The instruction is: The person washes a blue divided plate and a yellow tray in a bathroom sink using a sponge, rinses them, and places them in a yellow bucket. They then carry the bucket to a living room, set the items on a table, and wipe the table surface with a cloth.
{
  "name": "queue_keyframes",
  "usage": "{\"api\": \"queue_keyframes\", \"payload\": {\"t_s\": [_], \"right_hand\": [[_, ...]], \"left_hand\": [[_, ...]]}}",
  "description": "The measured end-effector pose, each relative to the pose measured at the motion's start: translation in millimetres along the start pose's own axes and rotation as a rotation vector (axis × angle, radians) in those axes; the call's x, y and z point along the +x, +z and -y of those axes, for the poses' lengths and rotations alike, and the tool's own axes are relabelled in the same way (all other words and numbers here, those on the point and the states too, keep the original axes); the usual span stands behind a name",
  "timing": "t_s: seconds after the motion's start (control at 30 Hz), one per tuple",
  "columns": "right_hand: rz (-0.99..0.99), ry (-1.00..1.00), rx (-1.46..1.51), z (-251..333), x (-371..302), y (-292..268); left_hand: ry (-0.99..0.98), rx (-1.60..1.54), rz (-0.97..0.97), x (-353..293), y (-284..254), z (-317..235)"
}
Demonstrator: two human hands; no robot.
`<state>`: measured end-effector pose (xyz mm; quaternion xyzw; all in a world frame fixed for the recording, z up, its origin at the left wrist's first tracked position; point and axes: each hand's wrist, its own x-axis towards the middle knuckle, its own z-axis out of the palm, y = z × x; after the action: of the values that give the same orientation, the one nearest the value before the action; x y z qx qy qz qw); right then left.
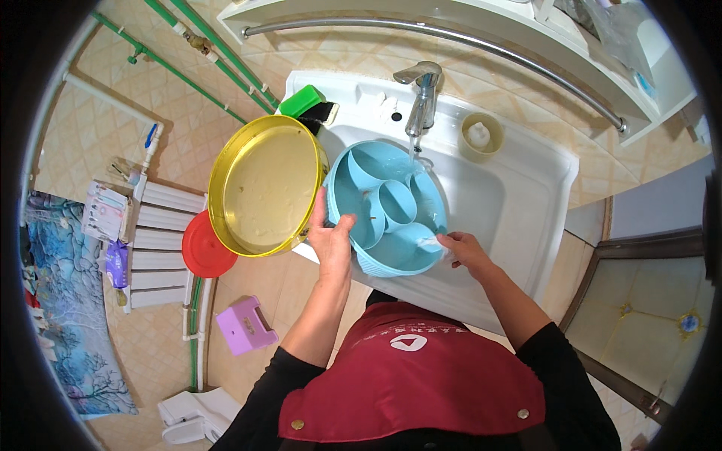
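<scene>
A light-blue round divided tray (359,201), with several compartments around an oval middle cup, is held tilted over the white sink (519,218). My left hand (331,242) grips its lower left rim, the thumb on the inner side. Water from the chrome faucet (423,98) runs into its upper right part. My right hand (468,252) pinches a small white cloth (430,243) against the tray's right front compartment; most of the cloth is hidden by the fingers. Small dark specks show inside the tray. Just left of my left hand is a large round yellow tin (213,188) with a pale inside.
A green-and-black brush (302,101) lies on the sink's back left corner. A beige cup (490,155) with something white inside stands at back right. A red basin (204,248) sits by the white radiator (159,239). A purple stool (244,328) is on the floor. A shelf with a rail (444,31) hangs above.
</scene>
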<state>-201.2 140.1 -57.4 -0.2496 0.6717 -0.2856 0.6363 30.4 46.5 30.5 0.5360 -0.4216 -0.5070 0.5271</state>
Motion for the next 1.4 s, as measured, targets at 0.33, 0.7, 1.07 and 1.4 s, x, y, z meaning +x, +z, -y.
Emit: {"api": "queue_keyframes", "payload": {"t_s": [0.33, 0.7, 1.07, 1.4], "right_hand": [[-0.424, -0.310, -0.836, -7, 24, -16], [-0.472, -0.590, -0.604, 18, 6, -19], [-0.181, -0.191, 0.139, 20, 6, -6], [0.233, -0.112, 0.651, 31, -12, -22]], "left_hand": [[0.708, 0.654, 0.015, -31, 0, -61], [1.404, 0.892, 0.321, -49, -16, -52], [0.430, 0.188, -0.108, -39, -34, -32], [-0.338, -0.407, -0.032, -39, -8, 8]]}}
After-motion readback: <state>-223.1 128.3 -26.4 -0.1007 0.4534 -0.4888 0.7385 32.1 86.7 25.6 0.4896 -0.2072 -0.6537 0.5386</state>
